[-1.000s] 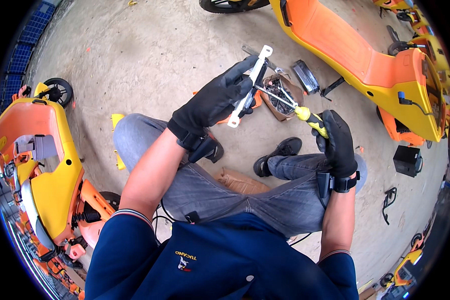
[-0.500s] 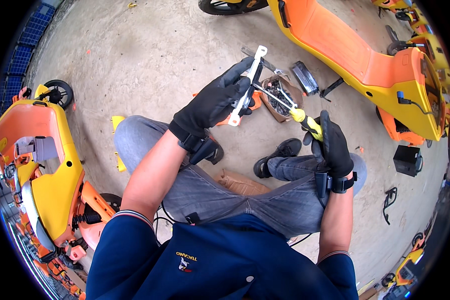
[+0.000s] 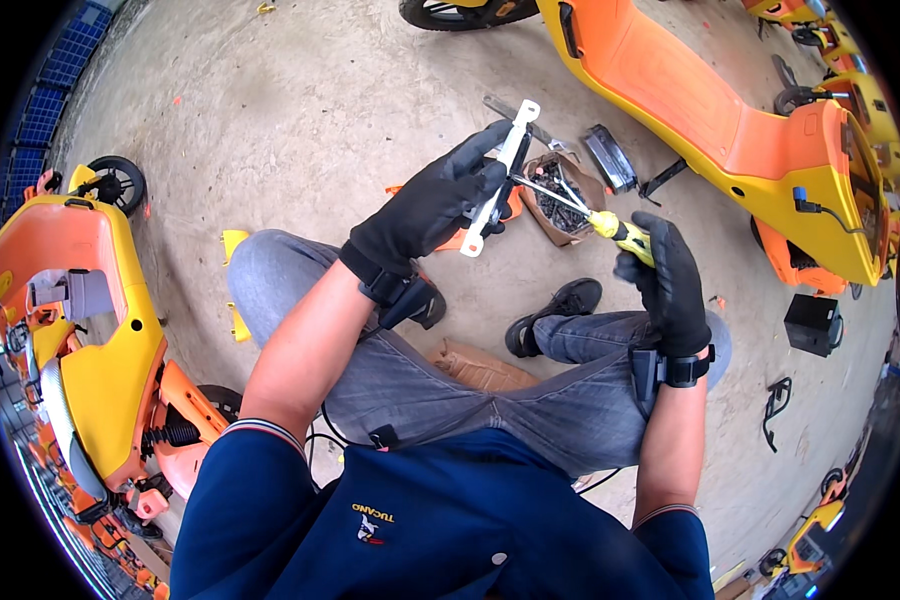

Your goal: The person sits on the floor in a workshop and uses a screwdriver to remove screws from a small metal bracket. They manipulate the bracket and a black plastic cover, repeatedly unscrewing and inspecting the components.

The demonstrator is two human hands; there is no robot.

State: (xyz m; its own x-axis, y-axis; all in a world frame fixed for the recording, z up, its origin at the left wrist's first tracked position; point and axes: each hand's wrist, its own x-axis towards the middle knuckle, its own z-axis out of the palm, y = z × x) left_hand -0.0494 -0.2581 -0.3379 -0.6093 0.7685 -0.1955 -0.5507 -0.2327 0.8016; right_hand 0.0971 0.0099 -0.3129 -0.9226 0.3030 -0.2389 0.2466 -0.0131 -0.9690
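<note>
In black work gloves, my left hand (image 3: 425, 195) grips a long white bracket (image 3: 491, 195), with a dark part pressed against its right side. The bracket stands at a slant above the floor, its slotted ends sticking out past my fingers. My right hand (image 3: 670, 285) is closed around the yellow handle of a screwdriver (image 3: 622, 237). Its shaft points up and left, the tip meeting the dark part near the bracket's middle. Exactly what the tip sits in is too small to make out.
Beyond my hands, an open cardboard box (image 3: 565, 205) holds small dark parts. Beside it lies a black rectangular part (image 3: 610, 157). Yellow-orange scooters stand at right (image 3: 710, 120) and left (image 3: 120, 330). A black box (image 3: 813, 323) rests on the floor; brown packaging (image 3: 480, 365) lies between my legs.
The bracket has shifted slightly down and right. My right hand's fingers have turned and loosened a little around the screwdriver handle, which has moved slightly right.
</note>
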